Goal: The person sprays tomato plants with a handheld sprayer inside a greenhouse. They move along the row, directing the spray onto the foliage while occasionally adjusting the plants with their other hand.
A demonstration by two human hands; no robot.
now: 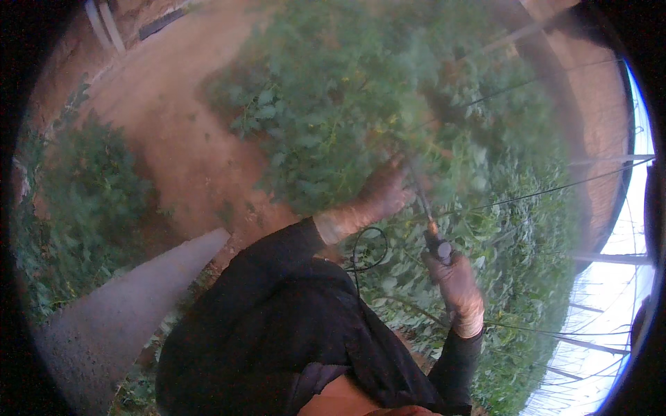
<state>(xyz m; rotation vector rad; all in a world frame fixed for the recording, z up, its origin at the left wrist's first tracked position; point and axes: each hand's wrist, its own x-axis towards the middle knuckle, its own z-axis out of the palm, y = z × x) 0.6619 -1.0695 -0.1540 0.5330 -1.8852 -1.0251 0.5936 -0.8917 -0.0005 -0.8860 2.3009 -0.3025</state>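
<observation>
My right hand [455, 275] is closed around the dark handle of what looks like a spray lance [427, 210], with a brass-coloured fitting above the grip. The thin lance tube runs up and slightly left into the leaves. My left hand [387, 190] is blurred and reaches among the plants just left of the tube; its fingers are hard to make out, and contact with tube or stems cannot be told. Both hands look brownish, perhaps gloved, with pale cuffs. Dense leafy plants [322, 130] with small yellow flowers surround them. A thin black hose [386, 244] loops below my left hand.
Bare brown soil [192, 156] runs along the left of the plants. More plants [99, 192] grow beyond it, near a grey slab [130, 296]. Thin dark lines [546, 191] cross the foliage at the right, by an earthen wall [606, 114] and translucent greenhouse sheeting [588, 322]. Haze blurs the view.
</observation>
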